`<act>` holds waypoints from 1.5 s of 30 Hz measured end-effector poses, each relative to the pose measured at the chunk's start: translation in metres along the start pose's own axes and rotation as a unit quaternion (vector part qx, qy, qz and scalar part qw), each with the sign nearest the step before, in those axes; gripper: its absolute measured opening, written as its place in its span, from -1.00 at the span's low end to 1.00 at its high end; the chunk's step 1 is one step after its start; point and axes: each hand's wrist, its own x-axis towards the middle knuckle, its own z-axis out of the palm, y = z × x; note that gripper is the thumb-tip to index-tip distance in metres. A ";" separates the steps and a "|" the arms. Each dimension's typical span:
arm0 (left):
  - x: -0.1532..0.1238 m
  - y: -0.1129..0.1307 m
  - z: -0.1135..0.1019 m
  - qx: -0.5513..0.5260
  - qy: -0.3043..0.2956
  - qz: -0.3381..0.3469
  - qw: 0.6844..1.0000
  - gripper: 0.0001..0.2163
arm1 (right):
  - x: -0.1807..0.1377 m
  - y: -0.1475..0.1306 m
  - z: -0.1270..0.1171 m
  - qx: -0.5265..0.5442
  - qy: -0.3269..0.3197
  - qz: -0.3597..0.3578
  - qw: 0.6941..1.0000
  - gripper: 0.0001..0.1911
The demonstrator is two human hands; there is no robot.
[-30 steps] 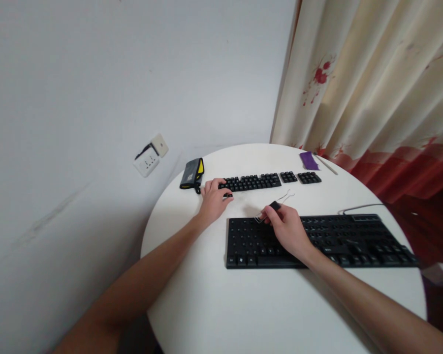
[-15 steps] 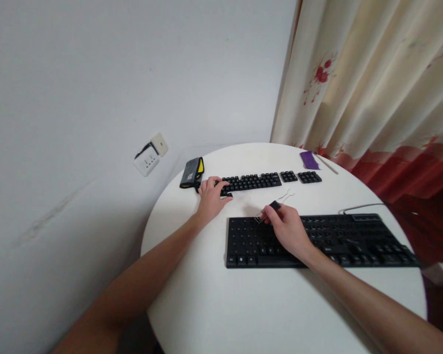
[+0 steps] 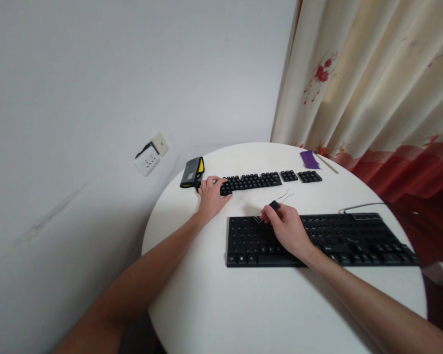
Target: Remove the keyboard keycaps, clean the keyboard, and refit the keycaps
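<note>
On round white table [image 3: 206, 275], near edge side: black kbd [image 3: 339, 241] lying flat, long side L–R, thin cable [image 3: 362, 206] off its far R edge. L part of kbd shows small studs; caps seated along near row, incl. one w/ window logo.

R hand [image 3: 286, 223] over L-centre of kbd, thumb + fingers pinching black handle of wire tool [image 3: 274, 205]. Tool tilted; loop end pts L over kbd's far edge, 2 thin bent prongs stick out far side, above tabletop.

L hand [image 3: 211, 194] farther back, at L end of main keycap block [image 3: 253, 182]. Thumb & forefinger apart, either side of nearest L caps, touching block; can't tell if a cap is pinched. Other fingers curled, partly hidden.

R of main block, same line: small block [image 3: 289, 176], then number block [image 3: 309, 176], narrow gaps btwn.

Also: grey/yellow pouch [image 3: 192, 172] just beyond L hand; purple cloth [image 3: 309, 160] + thin stick [image 3: 327, 164] at far R rim.
</note>
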 end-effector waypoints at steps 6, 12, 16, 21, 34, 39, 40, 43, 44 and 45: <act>0.000 0.000 0.001 -0.001 0.006 -0.005 1.000 -0.52 | 0.000 0.001 0.000 -0.001 -0.001 0.000 1.000 -0.61; 0.000 -0.002 0.001 -0.025 0.013 0.005 1.000 -0.49 | 0.002 0.002 -0.001 0.001 0.003 0.008 1.000 -0.62; 0.000 -0.001 -0.004 -0.078 0.032 0.040 0.996 -0.55 | 0.007 0.000 -0.010 -0.016 0.013 -0.004 1.000 -0.61; -0.007 0.013 -0.016 -0.222 -0.033 0.205 0.953 -0.87 | 0.012 -0.005 -0.027 -0.068 -0.089 -0.048 0.992 -0.62; -0.025 0.040 -0.031 -0.283 -0.185 0.341 0.877 -0.82 | 0.000 -0.017 -0.035 -0.084 -0.309 -0.125 0.939 -0.72; -0.024 0.038 -0.028 -0.289 -0.184 0.344 0.874 -0.80 | -0.003 -0.017 -0.034 -0.103 -0.364 -0.146 0.914 -0.70; -0.025 0.038 -0.028 -0.291 -0.185 0.345 0.873 -0.80 | -0.004 -0.017 -0.033 -0.114 -0.370 -0.155 0.909 -0.70; -0.026 0.038 -0.025 -0.296 -0.188 0.347 0.870 -0.80 | -0.006 -0.018 -0.031 -0.145 -0.360 -0.181 0.904 -0.71; -0.026 0.038 -0.025 -0.299 -0.190 0.346 0.869 -0.81 | -0.006 -0.018 -0.030 -0.153 -0.349 -0.182 0.907 -0.72; -0.026 0.037 -0.025 -0.302 -0.193 0.344 0.868 -0.80 | -0.006 -0.018 -0.029 -0.160 -0.339 -0.178 0.910 -0.72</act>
